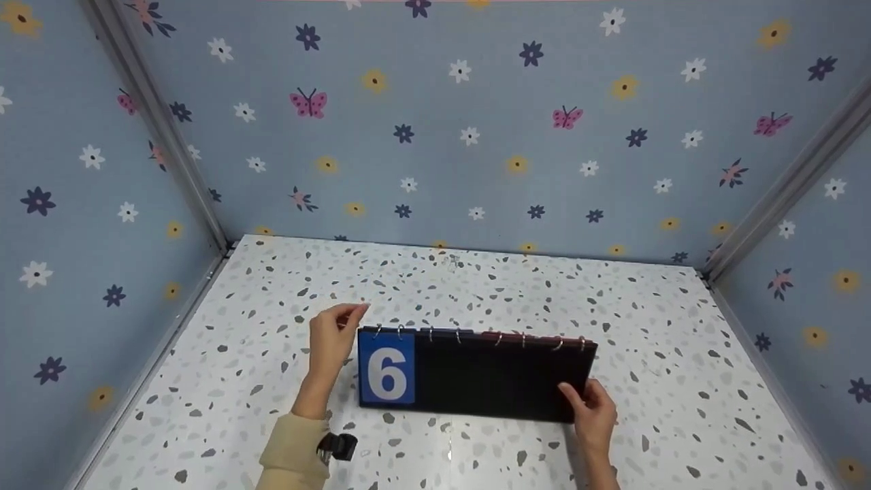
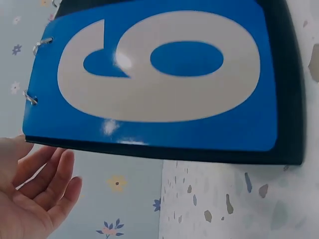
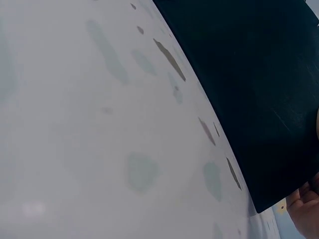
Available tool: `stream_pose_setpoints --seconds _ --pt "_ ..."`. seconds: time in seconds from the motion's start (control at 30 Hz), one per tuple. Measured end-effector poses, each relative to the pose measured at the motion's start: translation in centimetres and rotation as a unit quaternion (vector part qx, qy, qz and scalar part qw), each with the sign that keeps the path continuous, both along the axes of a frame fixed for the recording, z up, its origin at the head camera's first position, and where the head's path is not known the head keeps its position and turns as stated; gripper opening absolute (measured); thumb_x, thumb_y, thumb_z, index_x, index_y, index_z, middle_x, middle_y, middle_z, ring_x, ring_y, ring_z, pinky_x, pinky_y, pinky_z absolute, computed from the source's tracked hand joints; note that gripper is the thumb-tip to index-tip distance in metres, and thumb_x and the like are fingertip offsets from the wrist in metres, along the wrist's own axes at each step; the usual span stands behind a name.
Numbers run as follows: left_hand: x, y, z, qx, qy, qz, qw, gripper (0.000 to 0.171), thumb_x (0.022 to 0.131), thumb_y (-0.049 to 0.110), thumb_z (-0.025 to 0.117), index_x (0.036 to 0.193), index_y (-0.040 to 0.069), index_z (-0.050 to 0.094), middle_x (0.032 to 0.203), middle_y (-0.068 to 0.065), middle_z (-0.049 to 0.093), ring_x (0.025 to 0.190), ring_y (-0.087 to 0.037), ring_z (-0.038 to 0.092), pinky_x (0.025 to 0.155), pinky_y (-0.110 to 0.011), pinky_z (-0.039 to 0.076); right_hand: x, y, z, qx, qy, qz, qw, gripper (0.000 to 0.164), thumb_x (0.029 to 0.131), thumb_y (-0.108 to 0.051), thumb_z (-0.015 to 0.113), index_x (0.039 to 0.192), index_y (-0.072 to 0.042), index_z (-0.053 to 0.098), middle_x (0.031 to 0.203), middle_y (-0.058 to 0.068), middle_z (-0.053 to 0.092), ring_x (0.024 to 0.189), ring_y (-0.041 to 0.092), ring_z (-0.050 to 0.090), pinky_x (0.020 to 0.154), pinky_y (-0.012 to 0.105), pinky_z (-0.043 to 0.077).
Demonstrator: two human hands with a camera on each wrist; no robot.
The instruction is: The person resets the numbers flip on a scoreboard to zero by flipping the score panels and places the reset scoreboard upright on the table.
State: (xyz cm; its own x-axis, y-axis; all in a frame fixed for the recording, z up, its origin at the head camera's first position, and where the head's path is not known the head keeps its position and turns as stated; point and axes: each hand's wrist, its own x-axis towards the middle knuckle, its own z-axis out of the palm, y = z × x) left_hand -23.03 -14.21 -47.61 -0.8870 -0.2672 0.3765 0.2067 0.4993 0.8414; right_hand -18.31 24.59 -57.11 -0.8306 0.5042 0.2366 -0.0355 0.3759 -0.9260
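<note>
A black flip scoreboard (image 1: 490,378) stands tilted on the speckled tabletop. On its left end hangs a blue card (image 1: 388,367) with a white 6, large in the left wrist view as the blue card (image 2: 174,134). My right hand (image 1: 594,415) grips the lower right corner, thumb on the front, fingers behind. Only part of the right hand (image 3: 305,209) shows in the right wrist view. My left hand (image 1: 333,333) is at the upper left corner, its fingertips just above the top edge. In the left wrist view, the left hand's (image 2: 35,199) fingers are loosely bent; the thumb tip is partly hidden.
Metal rings (image 1: 431,333) run along the board's top edge, with blue and dark red card edges behind it. The speckled white tabletop (image 1: 476,286) is bounded by blue flowered panels (image 1: 435,156) at the back and both sides. A black clip (image 1: 338,446) sits at the left sleeve.
</note>
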Motion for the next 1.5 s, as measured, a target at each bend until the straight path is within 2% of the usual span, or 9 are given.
stream_pose_setpoints --seconds 0.13,0.2,0.4,0.63,0.87,1.03,1.13,1.3,1.5 --pt "1.4 0.5 -0.2 0.025 0.054 0.035 0.9976 0.017 0.083 0.018 0.063 0.087 0.002 0.068 0.077 -0.006 0.064 0.065 -0.014 0.057 0.058 -0.024 0.046 0.0 -0.1 0.1 -0.007 0.006 0.006 1.0 0.022 0.072 -0.015 0.074 0.079 0.0 0.06 0.069 0.006 0.056 0.058 0.009 0.049 0.052 0.017 0.04" --pt "2.1 0.8 -0.4 0.034 0.08 0.046 0.9951 0.015 0.083 0.015 0.064 0.088 0.001 0.067 0.078 -0.006 0.063 0.067 -0.014 0.057 0.059 -0.025 0.046 0.3 -0.5 0.8 -0.012 0.009 0.007 1.0 0.02 0.073 -0.012 0.073 0.078 0.002 0.059 0.068 0.008 0.056 0.058 0.009 0.049 0.052 0.017 0.04" --pt "3.9 1.8 -1.4 0.047 0.119 0.074 0.9891 0.017 0.081 0.011 0.065 0.091 -0.002 0.063 0.083 -0.01 0.062 0.073 -0.017 0.058 0.063 -0.029 0.048 0.2 -0.3 0.3 -0.019 0.011 0.006 1.0 0.02 0.072 -0.012 0.073 0.077 0.001 0.059 0.067 0.006 0.055 0.057 0.01 0.049 0.051 0.017 0.04" --pt "5.5 3.0 -3.0 0.063 0.104 0.094 0.9881 0.023 0.078 0.011 0.068 0.094 -0.003 0.06 0.088 -0.01 0.06 0.078 -0.019 0.057 0.067 -0.035 0.047 0.1 -0.2 -0.1 -0.01 0.006 -0.001 1.0 0.02 0.071 -0.014 0.074 0.077 -0.001 0.06 0.067 0.005 0.057 0.055 0.009 0.051 0.051 0.017 0.041" --pt "6.5 3.9 -4.9 0.083 0.085 0.112 0.9866 0.032 0.069 0.008 0.076 0.095 -0.002 0.059 0.088 -0.011 0.058 0.077 -0.02 0.056 0.067 -0.035 0.047 0.0 -0.2 0.0 -0.015 0.009 -0.001 1.0 0.021 0.071 -0.013 0.074 0.078 0.0 0.06 0.067 0.006 0.057 0.056 0.009 0.051 0.051 0.017 0.041" --pt "6.5 4.3 -5.7 0.083 0.055 0.131 0.9864 0.037 0.065 0.012 0.079 0.093 -0.001 0.058 0.086 -0.008 0.058 0.077 -0.018 0.055 0.067 -0.034 0.046 0.1 -0.3 0.2 -0.022 0.004 0.004 1.0 0.02 0.072 -0.013 0.073 0.08 0.0 0.061 0.068 0.005 0.058 0.058 0.007 0.052 0.053 0.016 0.042" --pt "6.3 4.3 -6.1 0.086 0.047 0.139 0.9854 0.034 0.064 0.012 0.08 0.088 -0.001 0.058 0.081 -0.008 0.059 0.074 -0.018 0.055 0.064 -0.033 0.045 0.5 -0.7 1.2 -0.02 0.013 0.012 1.0 0.018 0.073 -0.009 0.072 0.08 0.003 0.06 0.069 0.008 0.058 0.058 0.007 0.052 0.053 0.015 0.042" --pt "6.2 4.1 -6.2 0.115 0.02 0.142 0.983 0.026 0.065 0.01 0.079 0.078 0.0 0.058 0.071 -0.006 0.057 0.064 -0.016 0.053 0.058 -0.023 0.043 1.3 -1.7 3.0 -0.006 0.017 0.009 1.0 0.016 0.074 -0.004 0.07 0.079 0.006 0.059 0.069 0.012 0.058 0.057 0.007 0.051 0.053 0.014 0.04" --pt "6.2 3.8 -6.1 0.14 -0.013 0.136 0.9807 0.022 0.066 0.011 0.078 0.074 0.001 0.06 0.067 -0.005 0.057 0.06 -0.014 0.052 0.053 -0.018 0.041 1.4 -1.7 3.0 -0.012 0.035 0.009 0.999 0.016 0.072 -0.001 0.071 0.077 0.006 0.059 0.067 0.011 0.057 0.056 0.007 0.051 0.051 0.014 0.04"
